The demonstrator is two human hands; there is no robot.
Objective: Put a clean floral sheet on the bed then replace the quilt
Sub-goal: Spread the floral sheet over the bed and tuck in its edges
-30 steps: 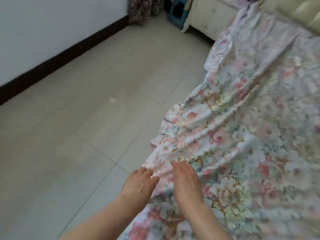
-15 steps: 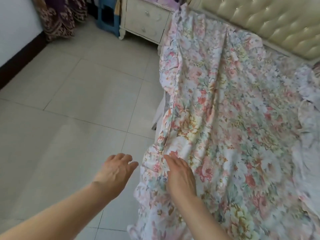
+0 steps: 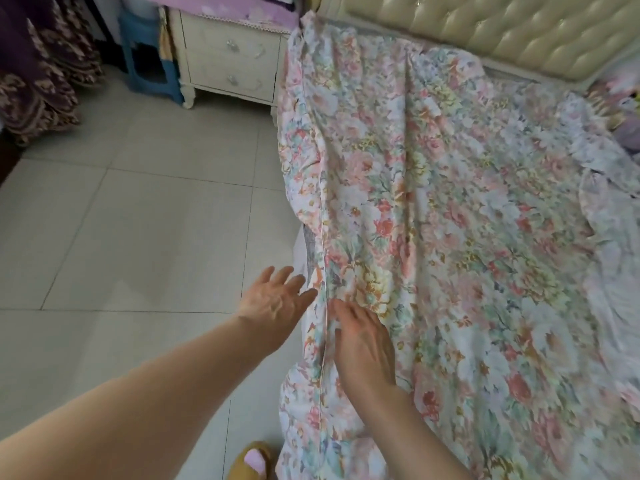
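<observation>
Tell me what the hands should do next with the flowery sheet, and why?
Probably slide the right hand outward to smooth the pink floral cotton sheet over the bed's side. The sheet looks wrinkled along its piped seam, a grey strip of mattress shows beside it, and the left hand hovers open, holding nothing.

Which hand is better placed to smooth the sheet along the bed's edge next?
Probably the right hand: it lies flat on the sheet by its edge seam. The left hand hovers open beside the bed, over the floor.
</observation>
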